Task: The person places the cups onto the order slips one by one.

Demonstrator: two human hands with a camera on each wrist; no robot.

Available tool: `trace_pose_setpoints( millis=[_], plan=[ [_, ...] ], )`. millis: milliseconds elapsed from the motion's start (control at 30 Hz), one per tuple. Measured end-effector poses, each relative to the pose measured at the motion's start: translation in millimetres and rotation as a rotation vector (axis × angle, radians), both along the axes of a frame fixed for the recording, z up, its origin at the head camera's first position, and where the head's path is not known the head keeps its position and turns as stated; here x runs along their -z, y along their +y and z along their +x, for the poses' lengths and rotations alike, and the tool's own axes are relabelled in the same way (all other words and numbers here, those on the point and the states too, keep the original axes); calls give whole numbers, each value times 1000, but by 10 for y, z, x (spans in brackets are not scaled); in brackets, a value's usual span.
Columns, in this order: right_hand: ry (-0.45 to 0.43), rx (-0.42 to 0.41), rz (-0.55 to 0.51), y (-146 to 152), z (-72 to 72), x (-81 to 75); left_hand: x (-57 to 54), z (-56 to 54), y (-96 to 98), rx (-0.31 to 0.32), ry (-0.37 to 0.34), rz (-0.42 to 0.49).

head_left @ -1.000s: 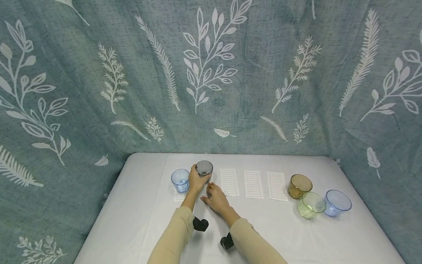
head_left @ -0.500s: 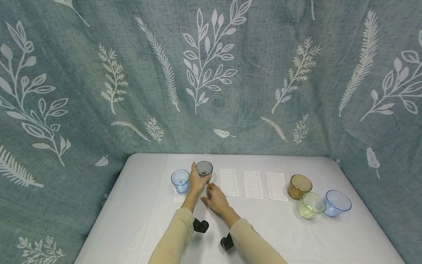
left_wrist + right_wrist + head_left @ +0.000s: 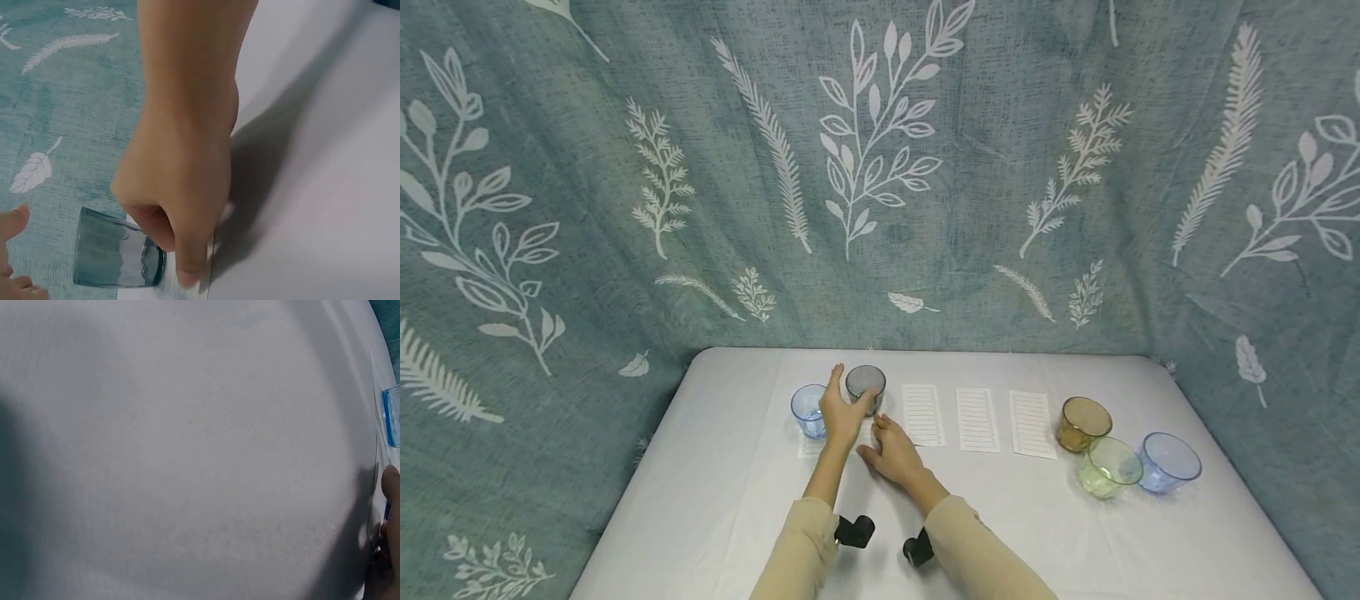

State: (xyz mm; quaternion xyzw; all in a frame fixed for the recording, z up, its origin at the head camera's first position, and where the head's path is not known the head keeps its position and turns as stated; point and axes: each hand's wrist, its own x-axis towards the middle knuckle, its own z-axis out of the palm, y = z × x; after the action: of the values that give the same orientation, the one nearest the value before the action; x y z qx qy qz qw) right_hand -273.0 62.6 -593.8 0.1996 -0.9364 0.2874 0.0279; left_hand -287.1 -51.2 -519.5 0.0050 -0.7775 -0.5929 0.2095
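A grey-tinted drinking glass [image 3: 867, 382] stands upright at the back of the table, its base on a lined paper [image 3: 170, 287]. In the head view my left hand [image 3: 842, 414] is spread beside it, fingers extended on its left and thumb overlapping its right side. Only the thumb and some fingertips of that hand show in the left wrist view. My right hand [image 3: 891, 452] rests low at the paper, thumb pointing down onto it and fingers bent near the glass's base. A light blue glass [image 3: 808, 411] stands left of my left hand, on another paper.
Three lined papers [image 3: 977, 419] lie in a row to the right. Beyond them stand an amber glass [image 3: 1083, 423], a green glass [image 3: 1108, 468] and a second blue glass [image 3: 1169, 462], close together. A patterned cloth [image 3: 955, 208] hangs behind the white table [image 3: 662, 517].
My left hand has loosened from around the grey glass and drawn slightly left and toward me, fingers spread wider. The glass and my right hand have stayed in place.
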Motion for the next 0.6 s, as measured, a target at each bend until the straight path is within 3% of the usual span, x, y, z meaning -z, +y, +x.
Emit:
trace_pose_setpoints(
  millis=[100, 300, 467, 600],
  plan=[
    [31, -2, -47, 11, 5, 4, 15, 67, -40, -15, 41, 17],
    [152, 16, -240, 110, 37, -3, 61, 190, -74, -5, 112, 67],
    [118, 69, -337, 323, 86, -132, 110, 276, -29, 21, 163, 44],
    [119, 102, -380, 621, 126, -319, 193, 331, 92, 80, 139, 9]
  ],
)
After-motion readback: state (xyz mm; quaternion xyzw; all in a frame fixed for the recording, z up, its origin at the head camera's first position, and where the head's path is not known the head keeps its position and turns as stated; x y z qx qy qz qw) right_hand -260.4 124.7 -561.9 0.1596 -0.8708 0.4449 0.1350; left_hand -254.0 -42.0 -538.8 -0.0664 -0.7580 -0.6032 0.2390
